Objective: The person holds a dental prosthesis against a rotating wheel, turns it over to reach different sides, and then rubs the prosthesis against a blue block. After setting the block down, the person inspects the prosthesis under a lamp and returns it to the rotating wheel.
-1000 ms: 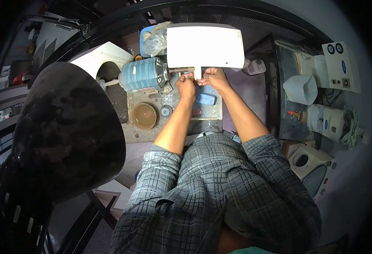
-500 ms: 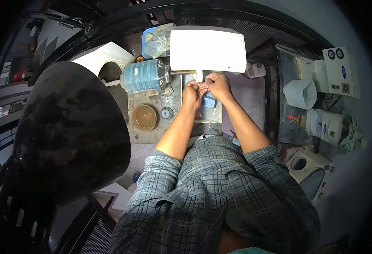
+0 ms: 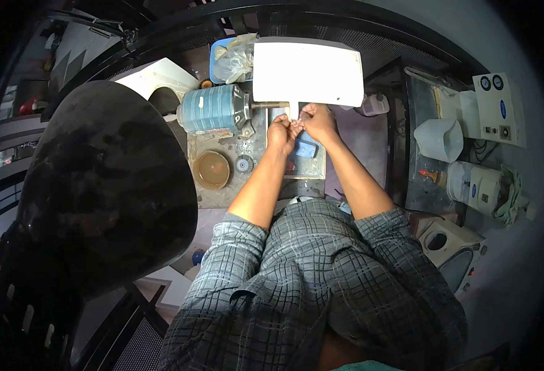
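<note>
My left hand [image 3: 281, 134] and my right hand [image 3: 319, 123] meet just below the front edge of a white cover [image 3: 307, 71]. The fingers of both are pinched together around something small and pale between them, too small to name. A blue motor [image 3: 209, 110] lies to the left, its shaft [image 3: 269, 106] reaching toward the white wheel [image 3: 293, 111] just above my fingertips. Under my hands is a shallow tray [image 3: 313, 175] with a blue block [image 3: 305, 149] in it.
Left of my forearms stand a brown bowl [image 3: 212, 170] and a small toothed round part [image 3: 244, 164]. A large black rounded object [image 3: 108, 191] fills the left side. White machines [image 3: 500, 108] and a white container [image 3: 439, 138] are at the right; a blue basin [image 3: 218, 67] holds plastic bags.
Both hands stay together at nearly the same spot, with small shifts of the fingers. The whole view has moved slightly.
</note>
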Demonstrator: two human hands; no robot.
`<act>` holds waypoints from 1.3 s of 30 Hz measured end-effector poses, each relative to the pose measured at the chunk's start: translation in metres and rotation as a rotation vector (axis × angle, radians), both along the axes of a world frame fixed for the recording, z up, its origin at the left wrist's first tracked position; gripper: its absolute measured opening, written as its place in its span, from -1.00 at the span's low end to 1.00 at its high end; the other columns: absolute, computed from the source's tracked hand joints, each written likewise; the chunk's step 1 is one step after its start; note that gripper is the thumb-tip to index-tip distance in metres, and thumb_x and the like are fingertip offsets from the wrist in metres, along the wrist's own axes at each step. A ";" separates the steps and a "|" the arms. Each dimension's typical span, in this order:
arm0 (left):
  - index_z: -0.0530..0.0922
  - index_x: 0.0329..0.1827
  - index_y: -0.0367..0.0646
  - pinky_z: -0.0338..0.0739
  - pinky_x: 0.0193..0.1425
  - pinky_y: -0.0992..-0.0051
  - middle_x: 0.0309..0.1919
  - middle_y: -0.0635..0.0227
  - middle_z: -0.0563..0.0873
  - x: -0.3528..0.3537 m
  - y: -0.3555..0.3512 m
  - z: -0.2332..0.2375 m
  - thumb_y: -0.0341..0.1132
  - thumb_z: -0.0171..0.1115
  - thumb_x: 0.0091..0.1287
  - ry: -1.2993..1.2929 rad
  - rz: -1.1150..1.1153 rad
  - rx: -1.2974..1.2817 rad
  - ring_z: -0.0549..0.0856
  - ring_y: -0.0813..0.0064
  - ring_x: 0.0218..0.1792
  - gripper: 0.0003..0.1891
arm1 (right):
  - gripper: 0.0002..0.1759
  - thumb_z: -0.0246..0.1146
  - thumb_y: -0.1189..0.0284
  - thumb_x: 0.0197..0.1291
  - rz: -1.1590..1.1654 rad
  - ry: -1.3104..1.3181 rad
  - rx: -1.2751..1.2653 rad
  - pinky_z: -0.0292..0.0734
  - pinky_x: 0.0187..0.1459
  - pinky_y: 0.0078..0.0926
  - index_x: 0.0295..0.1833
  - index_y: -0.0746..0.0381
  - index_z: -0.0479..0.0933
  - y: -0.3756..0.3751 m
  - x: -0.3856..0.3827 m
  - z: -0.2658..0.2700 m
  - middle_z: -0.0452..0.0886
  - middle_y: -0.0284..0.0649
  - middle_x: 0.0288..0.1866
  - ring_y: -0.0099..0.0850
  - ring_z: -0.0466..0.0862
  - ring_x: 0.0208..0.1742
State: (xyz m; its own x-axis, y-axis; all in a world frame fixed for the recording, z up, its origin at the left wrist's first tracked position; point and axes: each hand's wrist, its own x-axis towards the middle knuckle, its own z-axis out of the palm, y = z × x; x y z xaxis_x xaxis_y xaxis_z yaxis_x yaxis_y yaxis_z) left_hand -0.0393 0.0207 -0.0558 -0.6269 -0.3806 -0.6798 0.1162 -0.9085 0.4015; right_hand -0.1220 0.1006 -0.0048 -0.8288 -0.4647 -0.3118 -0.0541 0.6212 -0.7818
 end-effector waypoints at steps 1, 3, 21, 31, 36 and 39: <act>0.37 -0.21 -0.24 0.64 -0.23 0.32 -0.40 0.17 0.59 0.003 0.003 0.002 -0.50 -0.14 0.39 0.002 0.000 -0.001 0.63 0.33 -0.40 -0.92 | -0.89 0.19 0.53 0.11 0.015 0.007 0.039 0.54 -0.35 -0.59 -0.31 0.35 0.58 0.002 0.002 0.007 0.68 -0.19 -0.44 -0.53 0.67 -0.44; 0.36 -0.21 -0.23 0.63 -0.24 0.33 -0.40 0.16 0.59 0.005 0.006 0.003 -0.50 -0.14 0.40 0.092 -0.008 0.023 0.62 0.32 -0.40 -0.92 | -0.89 0.18 0.53 0.11 0.017 0.009 0.002 0.51 -0.36 -0.62 -0.35 0.35 0.57 0.003 0.000 -0.006 0.67 -0.21 -0.47 -0.56 0.65 -0.47; 0.42 -0.16 -0.24 0.62 -0.19 0.41 -0.36 0.26 0.61 0.021 0.006 -0.008 -0.40 -0.12 0.46 0.249 -0.126 -0.133 0.62 0.43 -0.35 -0.86 | -0.86 0.20 0.51 0.09 0.060 0.138 -0.086 0.57 -0.17 -0.42 -0.24 0.33 0.55 0.023 0.030 0.021 0.68 -0.05 -0.31 -0.26 0.71 -0.28; 0.38 -0.13 -0.28 0.64 -0.22 0.37 -0.37 0.18 0.60 0.000 -0.005 -0.005 -0.40 -0.11 0.45 0.049 -0.077 -0.107 0.63 0.37 -0.36 -0.87 | -0.86 0.18 0.52 0.11 -0.020 0.035 -0.099 0.55 -0.21 -0.52 -0.24 0.35 0.57 0.001 0.007 0.008 0.69 -0.12 -0.38 -0.43 0.71 -0.32; 0.38 -0.14 -0.28 0.63 -0.19 0.37 -0.36 0.17 0.60 0.011 0.002 -0.001 -0.46 -0.15 0.43 0.099 -0.107 -0.087 0.63 0.35 -0.35 -0.88 | -0.87 0.21 0.47 0.05 0.026 0.106 -0.015 0.56 -0.17 -0.41 -0.32 0.32 0.56 0.010 0.016 0.022 0.70 -0.11 -0.34 -0.30 0.71 -0.30; 0.38 -0.14 -0.28 0.62 -0.20 0.38 -0.37 0.18 0.59 0.013 0.006 0.001 -0.53 -0.21 0.40 0.155 -0.117 -0.094 0.62 0.37 -0.36 -0.85 | -0.87 0.19 0.50 0.09 0.026 0.134 -0.013 0.55 -0.21 -0.49 -0.28 0.33 0.57 0.012 0.018 0.018 0.70 -0.12 -0.36 -0.38 0.72 -0.30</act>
